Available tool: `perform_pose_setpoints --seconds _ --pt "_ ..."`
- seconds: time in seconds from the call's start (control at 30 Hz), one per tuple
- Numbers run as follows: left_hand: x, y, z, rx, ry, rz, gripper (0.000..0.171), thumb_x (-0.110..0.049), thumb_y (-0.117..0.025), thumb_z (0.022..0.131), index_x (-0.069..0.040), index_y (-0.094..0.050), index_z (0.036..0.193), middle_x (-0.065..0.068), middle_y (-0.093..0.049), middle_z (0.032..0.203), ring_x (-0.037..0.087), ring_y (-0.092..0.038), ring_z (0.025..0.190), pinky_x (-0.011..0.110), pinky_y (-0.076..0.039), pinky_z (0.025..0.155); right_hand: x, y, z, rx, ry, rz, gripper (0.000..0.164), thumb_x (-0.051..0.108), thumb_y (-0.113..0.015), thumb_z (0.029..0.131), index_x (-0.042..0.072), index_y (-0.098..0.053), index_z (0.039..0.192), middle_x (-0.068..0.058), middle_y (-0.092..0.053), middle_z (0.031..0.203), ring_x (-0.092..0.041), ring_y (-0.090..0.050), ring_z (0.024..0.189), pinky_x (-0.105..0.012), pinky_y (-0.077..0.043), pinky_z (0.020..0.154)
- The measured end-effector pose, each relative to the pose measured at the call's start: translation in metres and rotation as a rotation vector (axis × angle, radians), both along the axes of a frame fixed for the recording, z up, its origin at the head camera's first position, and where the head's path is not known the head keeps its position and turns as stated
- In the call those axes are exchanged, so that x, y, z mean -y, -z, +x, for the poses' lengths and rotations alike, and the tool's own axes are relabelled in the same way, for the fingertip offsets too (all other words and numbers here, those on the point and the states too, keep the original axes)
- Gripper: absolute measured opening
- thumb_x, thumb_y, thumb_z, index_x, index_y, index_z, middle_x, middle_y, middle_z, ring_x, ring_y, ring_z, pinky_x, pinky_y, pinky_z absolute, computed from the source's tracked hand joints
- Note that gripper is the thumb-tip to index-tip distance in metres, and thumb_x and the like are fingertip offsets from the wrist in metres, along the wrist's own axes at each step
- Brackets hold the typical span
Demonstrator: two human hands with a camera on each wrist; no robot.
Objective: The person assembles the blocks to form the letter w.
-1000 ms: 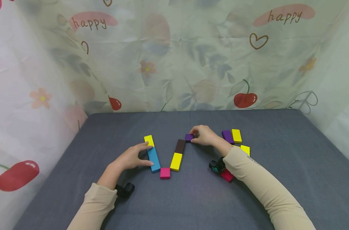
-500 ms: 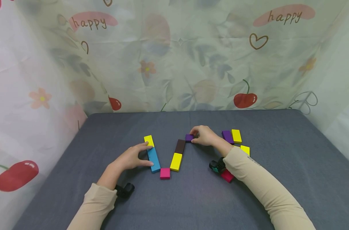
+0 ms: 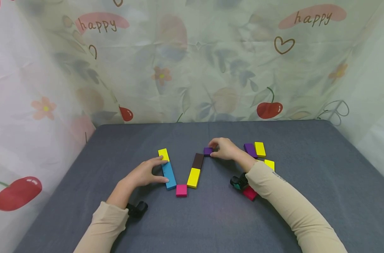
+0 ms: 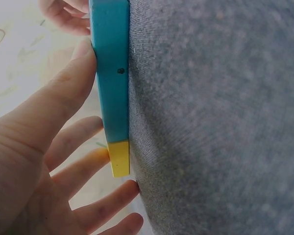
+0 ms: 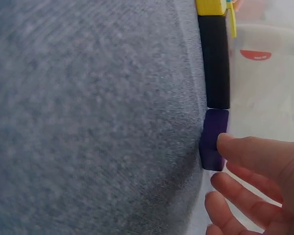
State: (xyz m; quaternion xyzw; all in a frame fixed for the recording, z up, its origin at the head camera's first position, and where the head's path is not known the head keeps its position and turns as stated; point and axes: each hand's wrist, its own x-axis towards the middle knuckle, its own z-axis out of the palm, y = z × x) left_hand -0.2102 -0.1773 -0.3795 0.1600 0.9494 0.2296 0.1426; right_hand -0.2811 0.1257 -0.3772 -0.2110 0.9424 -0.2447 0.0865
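Wooden blocks lie in a bent row on the grey table. My left hand (image 3: 146, 173) rests along the left leg: the thumb touches the blue block (image 3: 169, 175) and the fingertips reach the yellow block (image 3: 162, 152) beyond it. These fingers are spread and fairly straight in the left wrist view. A pink block (image 3: 181, 190) sits at the bottom of the bend. From there a yellow block (image 3: 193, 178) and a dark brown block (image 3: 198, 161) run up and right. My right hand (image 3: 224, 149) pinches a small purple block (image 5: 213, 139) at the dark block's far end.
Right of the row lie a purple block (image 3: 250, 150), a yellow block (image 3: 260, 149) and another yellow block (image 3: 269, 164). A red block (image 3: 250, 193) is partly hidden under the right forearm. A patterned curtain (image 3: 198, 70) hangs behind the table.
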Motion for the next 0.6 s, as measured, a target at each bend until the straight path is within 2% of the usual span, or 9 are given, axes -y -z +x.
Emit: perform_pose_setpoints --seconds 0.3,0.6 --pt "-0.001 0.000 -0.002 0.003 0.001 -0.005 0.072 -0.039 -0.074 0.077 -0.010 -0.047 0.137 0.018 -0.033 0.150 0.039 -0.030 0.138 0.057 -0.032 0.108 -0.017 -0.013 0.004 0.013 -0.017 -0.055 0.036 0.015 -0.065 0.087 0.001 -0.059 0.120 -0.018 -0.062 0.114 -0.029 -0.062 0.094 -0.040 -0.052 0.086" --pt "0.000 0.001 -0.002 -0.003 0.007 -0.011 0.072 -0.039 -0.074 0.077 -0.010 -0.047 0.137 0.018 -0.033 0.150 0.040 -0.030 0.138 0.057 -0.032 0.108 -0.054 -0.021 0.009 -0.004 -0.007 -0.056 0.039 0.018 -0.066 0.086 0.001 -0.058 0.120 -0.020 -0.062 0.116 -0.029 -0.061 0.096 -0.041 -0.052 0.084"
